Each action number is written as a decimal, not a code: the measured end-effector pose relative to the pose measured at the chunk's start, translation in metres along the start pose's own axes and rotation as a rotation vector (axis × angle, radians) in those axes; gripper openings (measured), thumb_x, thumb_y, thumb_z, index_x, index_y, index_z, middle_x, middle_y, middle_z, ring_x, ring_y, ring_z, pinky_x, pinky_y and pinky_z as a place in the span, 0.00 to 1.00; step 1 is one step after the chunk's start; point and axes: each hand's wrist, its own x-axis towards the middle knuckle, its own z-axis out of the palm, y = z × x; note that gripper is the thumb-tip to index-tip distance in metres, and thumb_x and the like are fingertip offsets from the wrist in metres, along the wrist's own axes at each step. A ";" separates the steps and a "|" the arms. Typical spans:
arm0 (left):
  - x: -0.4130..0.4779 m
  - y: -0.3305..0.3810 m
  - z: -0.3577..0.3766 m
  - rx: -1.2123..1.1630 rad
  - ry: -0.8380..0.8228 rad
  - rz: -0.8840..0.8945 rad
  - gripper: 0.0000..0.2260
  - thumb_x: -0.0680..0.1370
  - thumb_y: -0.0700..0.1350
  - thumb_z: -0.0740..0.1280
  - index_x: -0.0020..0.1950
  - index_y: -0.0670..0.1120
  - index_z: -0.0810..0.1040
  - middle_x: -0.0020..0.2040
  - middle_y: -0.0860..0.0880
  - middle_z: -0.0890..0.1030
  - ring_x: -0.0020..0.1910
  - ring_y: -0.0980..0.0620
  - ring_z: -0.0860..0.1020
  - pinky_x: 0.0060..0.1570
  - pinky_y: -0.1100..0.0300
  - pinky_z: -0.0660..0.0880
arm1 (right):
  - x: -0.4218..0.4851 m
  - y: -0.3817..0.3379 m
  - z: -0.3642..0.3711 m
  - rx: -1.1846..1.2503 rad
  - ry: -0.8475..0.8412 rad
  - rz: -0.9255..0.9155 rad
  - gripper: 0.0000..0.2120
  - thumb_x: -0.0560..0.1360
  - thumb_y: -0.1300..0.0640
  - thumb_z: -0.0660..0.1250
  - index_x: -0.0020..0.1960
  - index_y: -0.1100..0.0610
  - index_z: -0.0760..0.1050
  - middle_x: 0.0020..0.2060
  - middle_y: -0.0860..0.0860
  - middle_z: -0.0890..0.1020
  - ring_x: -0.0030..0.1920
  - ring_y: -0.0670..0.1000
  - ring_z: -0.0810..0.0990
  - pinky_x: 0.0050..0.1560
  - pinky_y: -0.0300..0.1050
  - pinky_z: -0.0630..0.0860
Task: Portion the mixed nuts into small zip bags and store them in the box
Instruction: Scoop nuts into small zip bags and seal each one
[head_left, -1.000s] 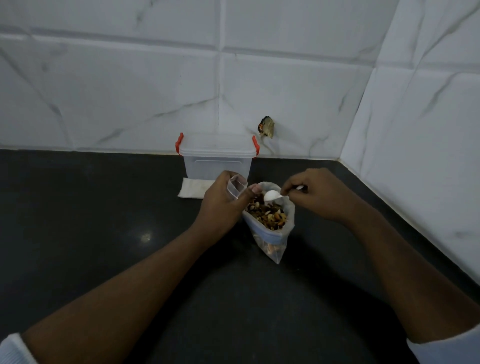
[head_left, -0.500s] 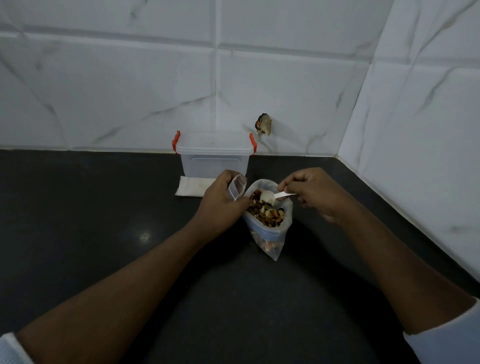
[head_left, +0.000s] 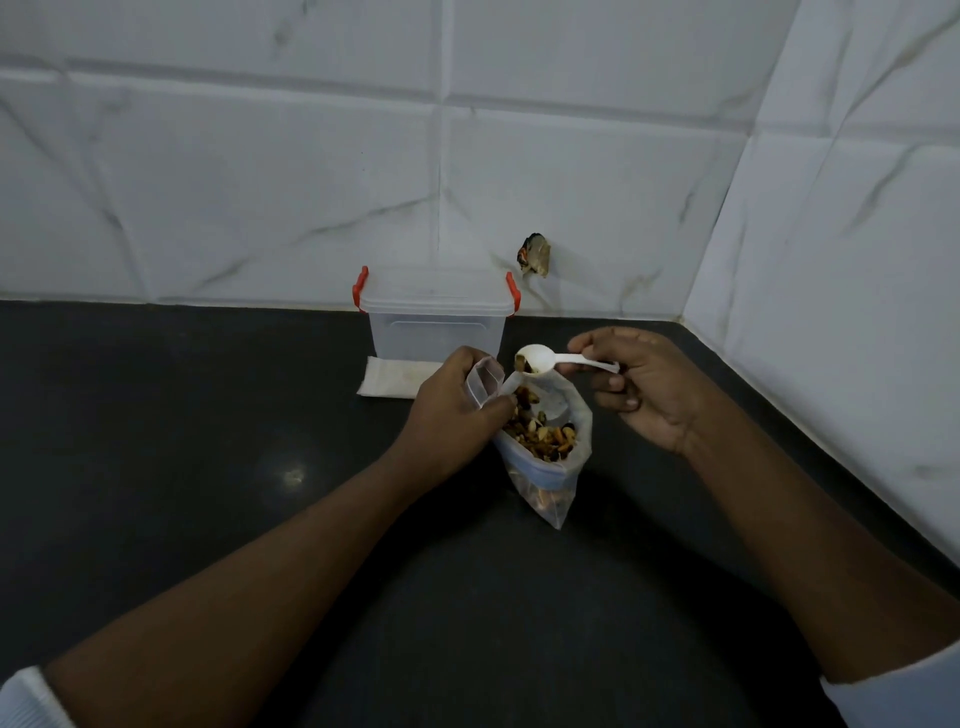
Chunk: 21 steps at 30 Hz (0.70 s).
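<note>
Step in hand: scooping a portion. The left hand (head_left: 452, 408) grips a small clear zip bag (head_left: 485, 382) at its mouth, just left of the larger clear plastic bag (head_left: 563, 483). That bag stands on the black bench (head_left: 182, 441) with the mixed nuts (head_left: 540, 439) inside. The right hand (head_left: 641, 387) pinches the handle of a white plastic spoon (head_left: 563, 362). The spoon's bowl hovers over the larger bag's opening, near the small bag, with a few nuts on it.

A clear plastic box with red latches (head_left: 436, 325) sits behind, by the wall tiles, lid on. A flat white stack (head_left: 392, 376) lies before it.

Judgement: early in the task, no filled bags in view. The next move calls for spreading the small bag's mouth, which looks narrow, and tipping the spoon in without spilling.
</note>
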 end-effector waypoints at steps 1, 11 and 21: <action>0.000 0.000 0.000 0.003 0.001 0.007 0.14 0.77 0.46 0.73 0.60 0.53 0.74 0.53 0.58 0.79 0.52 0.62 0.77 0.45 0.69 0.72 | -0.002 -0.001 0.003 0.035 -0.035 -0.006 0.09 0.80 0.70 0.59 0.53 0.67 0.78 0.41 0.64 0.84 0.26 0.43 0.65 0.24 0.35 0.57; -0.001 -0.003 0.002 0.060 0.021 0.051 0.16 0.77 0.47 0.73 0.62 0.50 0.74 0.55 0.54 0.80 0.54 0.57 0.78 0.56 0.47 0.79 | -0.009 0.006 0.019 -0.368 -0.095 -0.264 0.09 0.81 0.67 0.65 0.52 0.62 0.84 0.32 0.53 0.78 0.30 0.49 0.69 0.29 0.38 0.64; -0.001 -0.004 0.003 0.052 0.053 0.058 0.16 0.76 0.46 0.74 0.60 0.50 0.73 0.52 0.54 0.79 0.51 0.57 0.79 0.50 0.54 0.79 | -0.013 0.002 0.018 -0.804 -0.201 -0.493 0.12 0.78 0.67 0.69 0.56 0.54 0.85 0.50 0.48 0.87 0.54 0.49 0.85 0.58 0.52 0.82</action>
